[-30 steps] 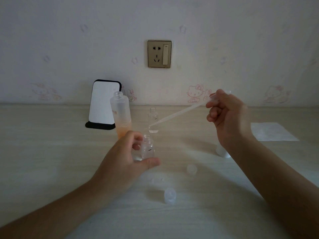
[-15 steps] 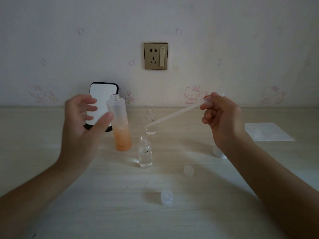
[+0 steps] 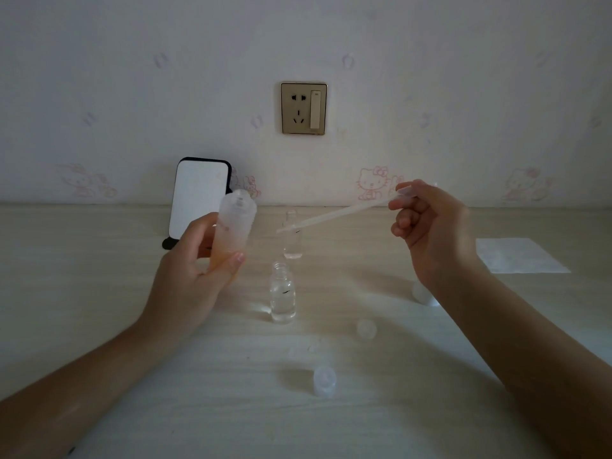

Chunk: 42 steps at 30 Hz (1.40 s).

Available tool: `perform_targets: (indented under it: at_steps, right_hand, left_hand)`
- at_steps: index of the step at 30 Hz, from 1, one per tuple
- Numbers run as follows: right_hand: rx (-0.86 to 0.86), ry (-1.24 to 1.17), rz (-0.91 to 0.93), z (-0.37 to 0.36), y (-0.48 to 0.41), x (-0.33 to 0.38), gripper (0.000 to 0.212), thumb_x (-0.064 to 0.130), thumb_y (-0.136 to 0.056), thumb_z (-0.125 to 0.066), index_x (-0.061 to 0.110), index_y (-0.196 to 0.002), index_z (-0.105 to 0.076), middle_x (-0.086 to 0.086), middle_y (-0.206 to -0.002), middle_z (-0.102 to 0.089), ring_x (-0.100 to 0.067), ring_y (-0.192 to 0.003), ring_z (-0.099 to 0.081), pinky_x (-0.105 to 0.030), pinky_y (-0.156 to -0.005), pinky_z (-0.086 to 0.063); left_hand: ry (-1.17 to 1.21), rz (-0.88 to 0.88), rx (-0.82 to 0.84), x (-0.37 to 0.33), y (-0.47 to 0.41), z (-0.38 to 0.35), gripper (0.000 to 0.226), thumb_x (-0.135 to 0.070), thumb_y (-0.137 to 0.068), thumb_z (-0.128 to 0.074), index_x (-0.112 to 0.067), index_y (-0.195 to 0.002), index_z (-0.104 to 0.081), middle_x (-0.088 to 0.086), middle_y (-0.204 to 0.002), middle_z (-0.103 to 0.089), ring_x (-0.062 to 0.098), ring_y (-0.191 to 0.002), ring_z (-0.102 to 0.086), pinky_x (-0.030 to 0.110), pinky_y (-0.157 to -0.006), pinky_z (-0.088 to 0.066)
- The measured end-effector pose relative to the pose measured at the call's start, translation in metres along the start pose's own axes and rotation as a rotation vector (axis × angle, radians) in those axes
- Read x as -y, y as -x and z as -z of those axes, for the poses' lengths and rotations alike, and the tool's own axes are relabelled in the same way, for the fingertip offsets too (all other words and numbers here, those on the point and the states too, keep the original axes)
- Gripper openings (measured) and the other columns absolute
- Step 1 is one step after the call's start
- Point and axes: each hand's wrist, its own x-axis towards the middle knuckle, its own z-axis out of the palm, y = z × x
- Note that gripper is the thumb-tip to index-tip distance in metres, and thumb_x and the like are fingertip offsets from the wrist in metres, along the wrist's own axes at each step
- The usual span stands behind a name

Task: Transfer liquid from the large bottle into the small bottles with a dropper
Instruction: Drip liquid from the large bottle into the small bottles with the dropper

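My left hand grips the large frosted bottle, which is uncapped, holds orange liquid in its lower part and tilts with its mouth toward the right. In my right hand I pinch the bulb end of a long clear dropper; its tip points left and down, hanging above the far small bottle. A second small clear bottle stands open nearer to me, between my hands, with clear liquid inside.
A phone on a black stand leans at the back by the wall. Loose clear caps lie on the pale wooden table. A white tissue lies at the right. A wall socket is above.
My left hand let go of the near small bottle, moved to the large bottle, took hold of it and lifted it into a tilt. The dropper has stayed nearly still.
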Motion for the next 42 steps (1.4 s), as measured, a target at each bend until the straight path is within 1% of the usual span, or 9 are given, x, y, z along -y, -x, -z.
perform_targets:
  at_steps: [6,9,13,18,20,24,30,36,42]
  right_hand:
    - [0.002,-0.081,-0.001,0.001,0.001,0.006,0.018,0.011,-0.101,-0.053,0.008,-0.088,-0.064,-0.006,-0.071,-0.065,-0.013,-0.054,-0.049,-0.023,-0.051,-0.044]
    - [0.009,-0.077,0.007,0.001,0.001,0.006,0.018,0.01,-0.101,-0.052,0.008,-0.088,-0.065,-0.006,-0.071,-0.065,-0.013,-0.054,-0.049,-0.023,-0.05,-0.045]
    - [0.019,-0.043,0.028,0.001,0.0,0.003,0.018,0.011,-0.102,-0.053,0.007,-0.09,-0.066,-0.007,-0.072,-0.067,-0.014,-0.054,-0.05,-0.025,-0.05,-0.045]
    - [0.059,0.048,0.097,0.0,0.003,-0.003,0.021,0.005,-0.101,-0.056,0.006,-0.086,-0.071,-0.009,-0.075,-0.071,-0.015,-0.051,-0.052,-0.028,-0.05,-0.046]
    - [0.113,0.069,0.105,-0.002,0.005,-0.006,0.02,0.01,-0.102,-0.058,0.005,-0.088,-0.072,-0.01,-0.078,-0.072,-0.016,-0.052,-0.053,-0.029,-0.052,-0.047]
    - [0.219,0.149,0.076,-0.008,0.011,-0.012,0.021,0.023,-0.096,-0.064,0.005,-0.094,-0.074,-0.013,-0.086,-0.073,-0.018,-0.055,-0.056,-0.03,-0.054,-0.051]
    - [0.316,0.262,0.098,-0.026,0.024,-0.028,0.015,0.02,-0.095,-0.063,0.012,-0.092,-0.075,-0.01,-0.083,-0.074,-0.019,-0.053,-0.059,-0.028,-0.055,-0.052]
    - [0.359,0.347,0.138,-0.034,0.033,-0.035,0.021,0.006,-0.105,-0.058,0.011,-0.093,-0.075,-0.008,-0.083,-0.075,-0.017,-0.053,-0.06,-0.025,-0.056,-0.052]
    - [0.345,0.376,0.15,-0.04,0.04,-0.038,0.028,0.0,-0.104,-0.057,0.011,-0.085,-0.075,-0.008,-0.075,-0.071,-0.017,-0.054,-0.058,-0.026,-0.056,-0.052]
  left_hand:
    - [-0.149,-0.024,-0.009,-0.005,0.0,0.002,0.049,-0.034,-0.082,-0.07,-0.06,-0.121,-0.058,-0.029,-0.117,-0.065,0.0,-0.108,-0.06,0.022,-0.088,-0.046]
    - [-0.176,-0.024,-0.006,-0.004,0.001,0.002,0.054,-0.032,-0.082,-0.074,-0.054,-0.129,-0.056,-0.03,-0.119,-0.062,-0.003,-0.109,-0.058,0.019,-0.087,-0.043]
    - [-0.237,-0.047,-0.007,0.002,0.001,0.001,0.065,-0.011,-0.087,-0.083,-0.043,-0.138,-0.058,-0.023,-0.116,-0.06,-0.007,-0.104,-0.057,0.005,-0.086,-0.038]
    - [-0.305,-0.104,0.007,-0.001,0.002,0.0,0.064,-0.007,-0.086,-0.082,-0.034,-0.141,-0.062,-0.014,-0.123,-0.056,-0.004,-0.106,-0.055,-0.002,-0.089,-0.033]
    - [-0.33,-0.134,0.012,-0.002,0.003,-0.001,0.063,-0.005,-0.086,-0.083,-0.027,-0.143,-0.064,-0.011,-0.124,-0.057,0.004,-0.111,-0.056,0.005,-0.094,-0.036]
    - [-0.388,-0.187,-0.001,-0.008,0.004,-0.003,0.062,-0.004,-0.085,-0.084,-0.02,-0.142,-0.066,-0.004,-0.125,-0.059,0.018,-0.113,-0.059,0.029,-0.097,-0.042]
    - [-0.432,-0.254,-0.02,-0.012,0.006,-0.007,0.06,-0.001,-0.083,-0.087,-0.016,-0.139,-0.069,0.004,-0.123,-0.062,0.013,-0.109,-0.052,0.036,-0.095,-0.042]
    - [-0.441,-0.321,-0.021,-0.011,0.006,-0.009,0.062,-0.002,-0.08,-0.09,-0.016,-0.138,-0.069,0.001,-0.121,-0.062,0.012,-0.107,-0.052,0.021,-0.093,-0.033]
    - [-0.413,-0.336,0.006,-0.011,0.007,-0.011,0.057,-0.016,-0.084,-0.081,-0.019,-0.139,-0.068,-0.003,-0.122,-0.06,0.016,-0.109,-0.056,0.033,-0.094,-0.043]
